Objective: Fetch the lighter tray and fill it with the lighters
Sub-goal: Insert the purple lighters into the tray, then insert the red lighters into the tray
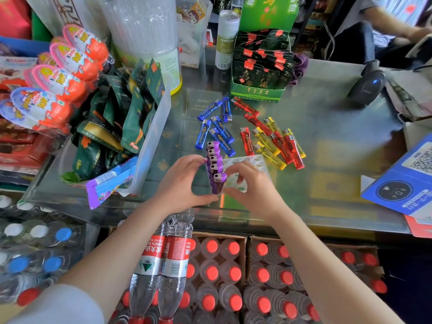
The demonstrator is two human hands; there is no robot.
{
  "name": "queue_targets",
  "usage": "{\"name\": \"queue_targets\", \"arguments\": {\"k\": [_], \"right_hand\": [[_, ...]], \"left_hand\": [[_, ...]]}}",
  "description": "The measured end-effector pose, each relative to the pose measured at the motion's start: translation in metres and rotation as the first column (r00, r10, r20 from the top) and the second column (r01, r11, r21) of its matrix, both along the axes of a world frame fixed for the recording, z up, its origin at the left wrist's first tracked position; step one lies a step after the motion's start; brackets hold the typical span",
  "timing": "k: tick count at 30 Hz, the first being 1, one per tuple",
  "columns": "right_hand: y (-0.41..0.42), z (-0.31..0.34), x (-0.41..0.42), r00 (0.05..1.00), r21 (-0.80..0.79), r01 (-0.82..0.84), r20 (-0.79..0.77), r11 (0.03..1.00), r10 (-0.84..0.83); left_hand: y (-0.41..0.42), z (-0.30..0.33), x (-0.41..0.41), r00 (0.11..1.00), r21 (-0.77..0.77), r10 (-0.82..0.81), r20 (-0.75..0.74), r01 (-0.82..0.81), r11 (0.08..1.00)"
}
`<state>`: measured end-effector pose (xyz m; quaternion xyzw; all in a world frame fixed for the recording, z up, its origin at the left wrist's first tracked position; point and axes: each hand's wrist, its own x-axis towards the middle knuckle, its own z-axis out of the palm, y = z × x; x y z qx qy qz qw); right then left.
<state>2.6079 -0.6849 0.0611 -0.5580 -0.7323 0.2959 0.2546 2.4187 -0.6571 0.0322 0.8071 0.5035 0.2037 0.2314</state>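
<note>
Clear lighter tray [254, 163] on glass counter [327, 127], purple lighters [216, 167] upright along its left edge, left hand [184, 183] cupping tray's left side, right hand [252, 185] curled over tray, apparently gripping nothing, blue lighters [216, 127], red and yellow lighters [273, 139] loose behind tray.

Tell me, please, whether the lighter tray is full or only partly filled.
Partly filled: the lighter tray holds one row of upright purple lighters along its left edge; the remaining holes look empty.

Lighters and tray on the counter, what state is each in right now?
Tray: flat on counter, mostly unfilled.
Purple lighters: upright in tray's left row.
Blue lighters: loose on counter.
Red lighters: loose.
Yellow lighters: loose.
Left hand: steadying purple row.
Right hand: on tray.
</note>
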Motion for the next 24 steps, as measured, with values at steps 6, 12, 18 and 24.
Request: {"name": "queue_targets", "arguments": {"k": [6,12,18,24], "right_hand": [[0.039,-0.001,0.022,0.952,0.084,0.292,0.064,0.953,-0.298],[0.074,-0.001,0.017,0.838,0.154,0.390,0.348,0.908,-0.419],[0.086,-0.012,0.003,0.850,0.016,0.406,0.360,0.914,-0.384],[0.078,0.005,0.008,0.912,-0.168,0.393,-0.055,0.904,-0.407]], "left_hand": [[0.000,-0.001,0.002,0.999,0.006,0.025,-0.046,-0.024,1.000],[-0.001,0.000,0.001,1.000,-0.007,0.030,0.010,-0.030,1.000],[-0.001,0.000,-0.001,1.000,-0.016,0.016,0.016,-0.016,1.000],[0.000,-0.002,-0.003,0.999,-0.030,0.005,0.033,-0.004,1.000]]}}
